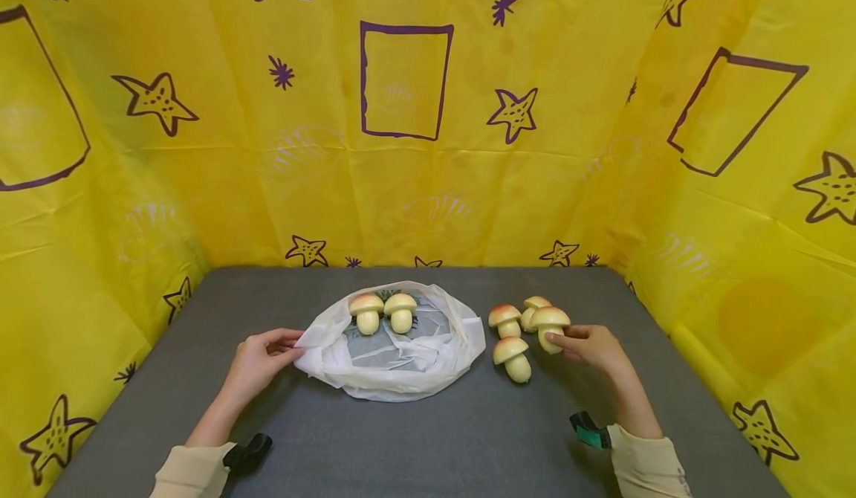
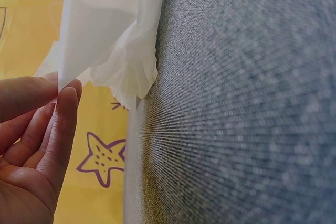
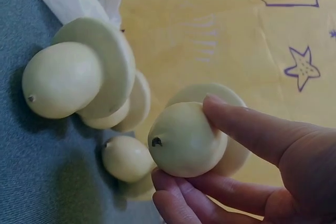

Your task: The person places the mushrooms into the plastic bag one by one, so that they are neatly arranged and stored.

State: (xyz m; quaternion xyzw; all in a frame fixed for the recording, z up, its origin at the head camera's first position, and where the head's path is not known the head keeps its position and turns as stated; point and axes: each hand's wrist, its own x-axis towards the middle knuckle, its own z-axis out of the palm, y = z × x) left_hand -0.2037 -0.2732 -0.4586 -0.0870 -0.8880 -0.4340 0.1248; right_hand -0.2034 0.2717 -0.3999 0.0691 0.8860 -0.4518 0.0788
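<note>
A white plastic bag lies with its mouth spread wide on the grey table. Two toy mushrooms with reddish-yellow caps rest side by side inside it. At the bag's left edge, my left hand pinches the rim between thumb and fingers; the left wrist view shows the plastic sheet in that pinch. To the right of the bag, my right hand grips a mushroom by its pale stem, thumb on one side and fingers on the other. Beside it are three more mushrooms.
The grey table ends at a yellow cloth backdrop with purple starfish and frame drawings, which also closes off both sides. Dark wrist cameras sit at both cream sleeves. The loose mushrooms stand close to the bag's right rim.
</note>
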